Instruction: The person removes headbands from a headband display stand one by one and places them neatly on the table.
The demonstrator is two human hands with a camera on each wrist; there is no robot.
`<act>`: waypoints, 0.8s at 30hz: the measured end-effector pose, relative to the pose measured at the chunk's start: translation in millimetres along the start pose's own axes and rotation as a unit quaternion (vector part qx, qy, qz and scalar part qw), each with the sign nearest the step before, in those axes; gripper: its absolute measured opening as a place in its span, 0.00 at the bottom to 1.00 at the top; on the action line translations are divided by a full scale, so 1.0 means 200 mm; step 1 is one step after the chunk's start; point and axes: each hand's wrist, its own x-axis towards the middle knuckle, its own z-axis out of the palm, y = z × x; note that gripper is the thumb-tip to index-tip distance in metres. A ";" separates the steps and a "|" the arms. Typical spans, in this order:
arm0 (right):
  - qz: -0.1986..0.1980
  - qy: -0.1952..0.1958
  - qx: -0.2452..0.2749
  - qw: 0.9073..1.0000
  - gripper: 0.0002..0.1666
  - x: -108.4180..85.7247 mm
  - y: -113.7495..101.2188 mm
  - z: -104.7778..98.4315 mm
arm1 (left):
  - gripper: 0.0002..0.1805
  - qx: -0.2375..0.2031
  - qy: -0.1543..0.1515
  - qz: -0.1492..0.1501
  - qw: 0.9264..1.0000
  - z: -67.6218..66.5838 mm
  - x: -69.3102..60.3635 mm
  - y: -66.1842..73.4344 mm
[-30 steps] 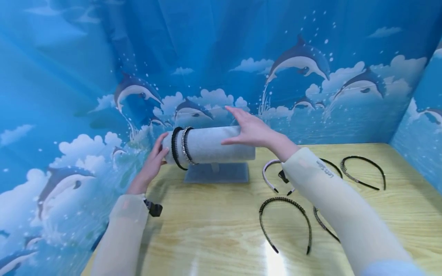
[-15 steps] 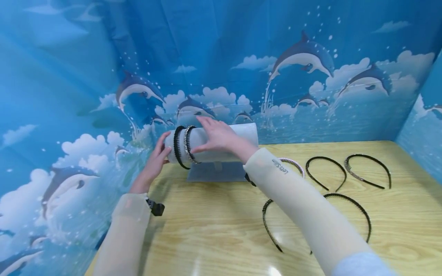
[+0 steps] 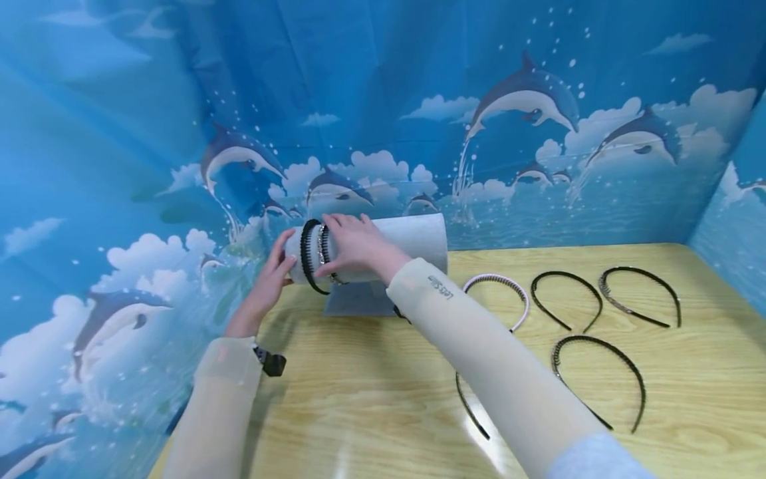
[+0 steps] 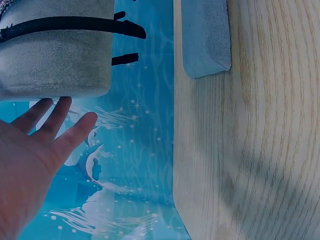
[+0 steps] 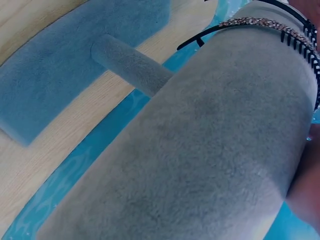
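Observation:
A grey plush roll stand [image 3: 413, 233] lies horizontal on its post and flat base [image 3: 359, 301]. Two headbands circle its left part: a plain black toothed one [image 3: 308, 256] and, right of it, a black one with sparkling stones [image 3: 322, 246]. My left hand [image 3: 266, 283] touches the roll's left end; in the left wrist view its fingers [image 4: 62, 112] stretch straight to that end. My right hand [image 3: 354, 247] spreads over the roll at the stone headband, fingertips on top and thumb in front. Much of that headband is hidden behind it.
On the wooden table to the right lie a lilac headband [image 3: 522, 293], a black one [image 3: 568, 274], a black one with decorated side [image 3: 643, 273] and another dark one [image 3: 622, 352]. One more [image 3: 469, 409] is partly under my right sleeve. A dolphin-print cloth [image 3: 359, 100] closes the back.
My right hand has moved left along the roll, from its right half to the stone headband. The left hand keeps its place at the roll's end.

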 end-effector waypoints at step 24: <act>0.003 -0.012 -0.038 0.999 0.72 0.05 0.01 0.01 | 0.31 -0.011 -0.005 -0.007 1.000 -0.01 0.01 -0.01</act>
